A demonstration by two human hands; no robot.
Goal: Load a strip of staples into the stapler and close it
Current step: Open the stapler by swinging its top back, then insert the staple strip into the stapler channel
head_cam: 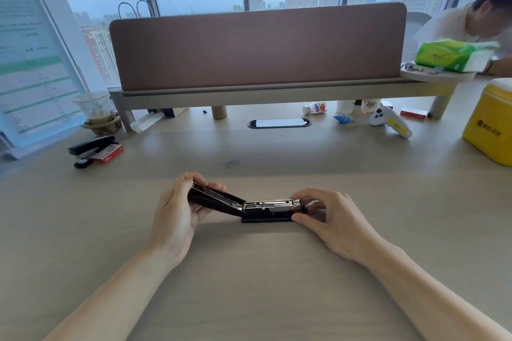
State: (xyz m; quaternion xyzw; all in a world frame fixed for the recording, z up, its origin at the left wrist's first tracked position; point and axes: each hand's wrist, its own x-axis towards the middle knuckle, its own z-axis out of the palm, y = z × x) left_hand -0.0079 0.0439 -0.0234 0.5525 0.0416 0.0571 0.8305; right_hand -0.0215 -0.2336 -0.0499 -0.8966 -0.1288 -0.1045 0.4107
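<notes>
A black stapler [266, 212] lies on the wooden desk [249, 271] in front of me, swung wide open. Its top cover points left and is tilted up, and my left hand [177, 216] grips that cover. The metal staple channel [270, 204] lies exposed along the base. My right hand [329, 216] pinches the right end of the base and channel with thumb and fingers. Whether staples sit in the channel I cannot tell. A short loose strip of staples [232, 162] lies on the desk further back.
A second black stapler [91, 145] and a red staple box [108, 153] lie at the left. A yellow box [490, 124] stands at the right, a white and yellow controller [390, 122] near it. A brown divider [257, 47] crosses the back, and another person sits behind it at the right.
</notes>
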